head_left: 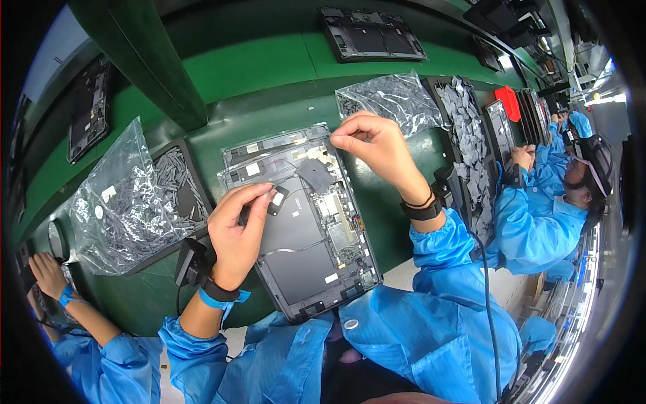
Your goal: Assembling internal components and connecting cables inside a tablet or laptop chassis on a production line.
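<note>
An opened tablet [299, 249] lies in front of me on the green bench, its dark battery area and circuit board exposed. My left hand [235, 232] is closed in a pinch over its left side, with a small dark piece bearing a pale square [276, 199] at the fingertips. Above the tablet's upper right corner, my right hand [377, 145] is also pinched; whatever is between its fingers is too small to tell. A dark grey irregular patch [315, 175] sits on the tablet's upper part, beside the board.
To the left, a clear plastic bag [118, 209] of small dark strips overlaps a dark tray [195, 185]. Another clear bag [390, 97] lies at the back, beside a tray of grey pieces [468, 148]. More opened tablets [370, 37] rest behind. Co-workers [545, 195] work on both sides.
</note>
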A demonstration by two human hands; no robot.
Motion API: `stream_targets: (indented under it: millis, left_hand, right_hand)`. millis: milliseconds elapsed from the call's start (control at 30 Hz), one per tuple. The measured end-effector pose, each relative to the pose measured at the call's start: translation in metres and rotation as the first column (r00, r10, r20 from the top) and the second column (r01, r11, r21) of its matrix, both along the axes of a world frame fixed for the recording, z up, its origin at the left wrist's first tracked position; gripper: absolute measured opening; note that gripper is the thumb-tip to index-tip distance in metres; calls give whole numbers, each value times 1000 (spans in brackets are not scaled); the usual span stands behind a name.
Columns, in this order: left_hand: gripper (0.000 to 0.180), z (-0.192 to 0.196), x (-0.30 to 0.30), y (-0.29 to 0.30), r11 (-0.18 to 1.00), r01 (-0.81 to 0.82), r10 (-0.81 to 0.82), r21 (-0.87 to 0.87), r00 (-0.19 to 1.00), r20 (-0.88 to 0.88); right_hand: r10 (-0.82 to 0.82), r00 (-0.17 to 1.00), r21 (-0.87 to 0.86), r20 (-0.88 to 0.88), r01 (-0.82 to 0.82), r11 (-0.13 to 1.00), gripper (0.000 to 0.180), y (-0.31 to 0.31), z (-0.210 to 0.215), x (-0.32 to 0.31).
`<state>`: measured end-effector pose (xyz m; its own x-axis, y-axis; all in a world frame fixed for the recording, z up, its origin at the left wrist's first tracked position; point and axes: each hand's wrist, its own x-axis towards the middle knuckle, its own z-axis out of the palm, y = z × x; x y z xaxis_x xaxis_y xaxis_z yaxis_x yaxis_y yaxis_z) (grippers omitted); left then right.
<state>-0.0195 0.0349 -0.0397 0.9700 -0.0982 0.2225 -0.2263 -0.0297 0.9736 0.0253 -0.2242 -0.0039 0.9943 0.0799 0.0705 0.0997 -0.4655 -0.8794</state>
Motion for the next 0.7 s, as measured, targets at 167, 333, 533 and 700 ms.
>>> stream_targets:
  millis: [167,333,533,700]
  left_hand:
    - [17,3,1,0,1000,3,-3,20,1000,8]
    - [17,1,0,2,1000,10,-10,16,1000,1]
    - [17,4,0,1,999,16,-16,29,1000,4]
    - [17,1,-1,2,1000,4,-5,27,1000,9]
  right_hand:
    - [-21,993,-80,114,30,996,8,3,-19,-2]
    - [-47,997,23,62,46,999,14,14,-18,-8]
    - [-176,982,215,64,159,964,17,11,-27,-11]
    - [-87,972,-369,219,165,915,22,26,-6,-19]
